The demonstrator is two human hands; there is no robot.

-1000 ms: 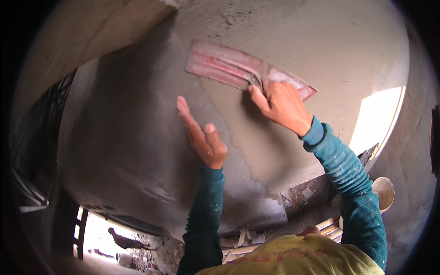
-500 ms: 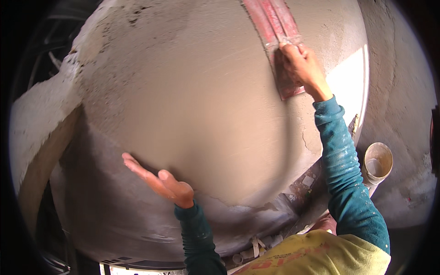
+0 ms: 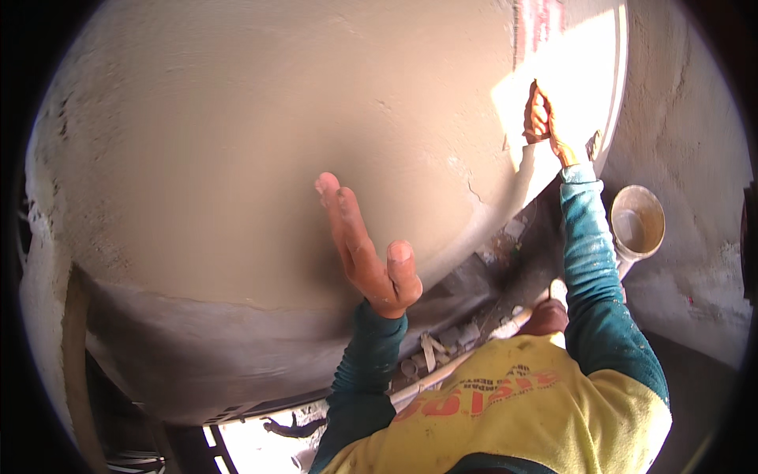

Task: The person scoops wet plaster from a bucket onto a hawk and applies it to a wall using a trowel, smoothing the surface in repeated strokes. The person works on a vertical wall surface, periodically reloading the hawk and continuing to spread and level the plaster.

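Observation:
My right hand [image 3: 543, 122] is up at the right side of a plastered wall [image 3: 237, 158], its fingers wrapped round the grip of a long red plastering float [image 3: 538, 25]. The float lies against the wall, its upper part running out of the top of the view. Strong sunlight washes out most of its blade. Lower down, near the middle, my left hand [image 3: 362, 249] is empty, its fingers stretched and thumb apart, close before the wall. Whether it touches the plaster, I cannot tell. The plaster is grey-brown and mostly smooth, rougher toward the left edge.
A dirty pale bucket [image 3: 638, 223] stands at the right, beside another wall [image 3: 687, 158]. Rubble and scraps [image 3: 430, 347] lie along the foot of the plastered wall. At the left, that wall ends at a rough edge [image 3: 47, 261]. A sunlit patch [image 3: 588, 71] covers its right side.
The right hand and the float have moved right into the sunlit patch. My left hand has turned upward and moved right. The view has shifted, with more of my yellow shirt showing.

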